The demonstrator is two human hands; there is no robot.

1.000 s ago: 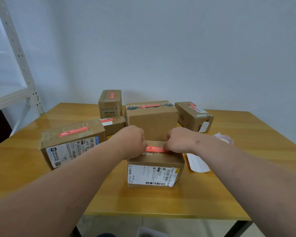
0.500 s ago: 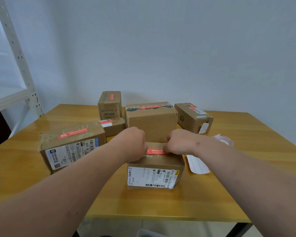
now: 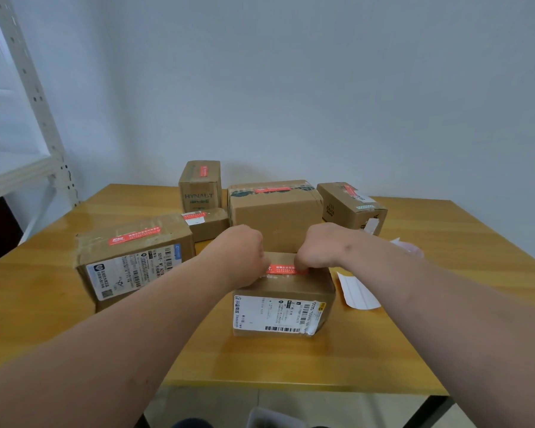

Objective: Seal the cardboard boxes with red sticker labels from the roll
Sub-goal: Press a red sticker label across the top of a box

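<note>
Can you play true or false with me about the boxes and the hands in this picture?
1. Both hands are on the nearest box. True: the left hand and the right hand sit at either end of its red sticker.
2. The table is blue. False: it is yellowish wood.
3. The big box on the left has a red sticker on top. True.
4. The nearest box has no paper label. False: a white label with barcodes covers its front.
5. A metal shelf stands to the left. True.
</note>
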